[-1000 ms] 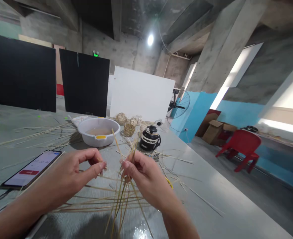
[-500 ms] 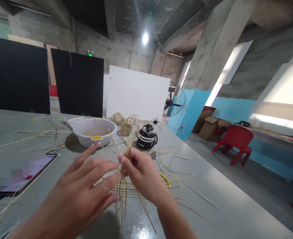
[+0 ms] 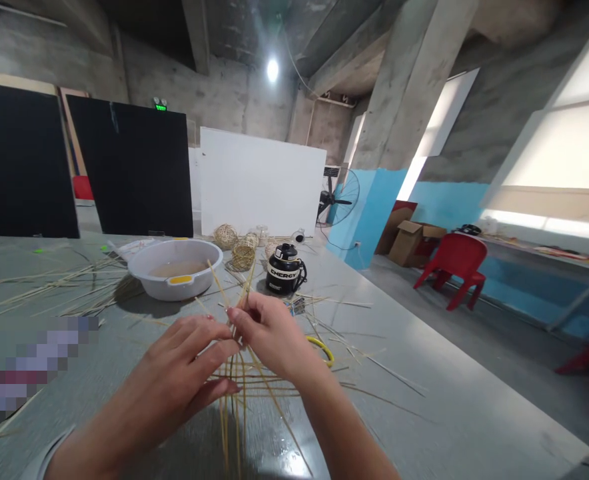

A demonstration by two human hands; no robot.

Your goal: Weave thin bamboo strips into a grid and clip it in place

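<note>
My right hand (image 3: pixel 269 333) pinches a bundle of thin bamboo strips (image 3: pixel 237 400) between thumb and fingers, above the table. Some strip ends stick up past the fingertips; the longer ends fan downward and cross other strips. Against the bundle from the left rests my left hand (image 3: pixel 184 367), its index and middle fingertips curled onto the strips beside the right thumb. The left thumb sits lower, near the hanging strips. Exactly where the strips cross is hidden by the fingers. Yellow-handled scissors, of which one handle loop (image 3: pixel 324 350) shows, lie beside my right wrist.
A white basin (image 3: pixel 144 270) of cloudy water stands beyond my left hand. Woven balls (image 3: pixel 243 255) and a black jar-shaped bottle (image 3: pixel 283 272) are further back. Loose strips (image 3: pixel 49 287) spread across the table (image 3: pixel 414 353). A blurred-out phone (image 3: pixel 39 367) lies at left.
My left hand has closed in, its spread fingers curling down onto the strips. The right hand keeps its pinch. The view has turned slightly right.
</note>
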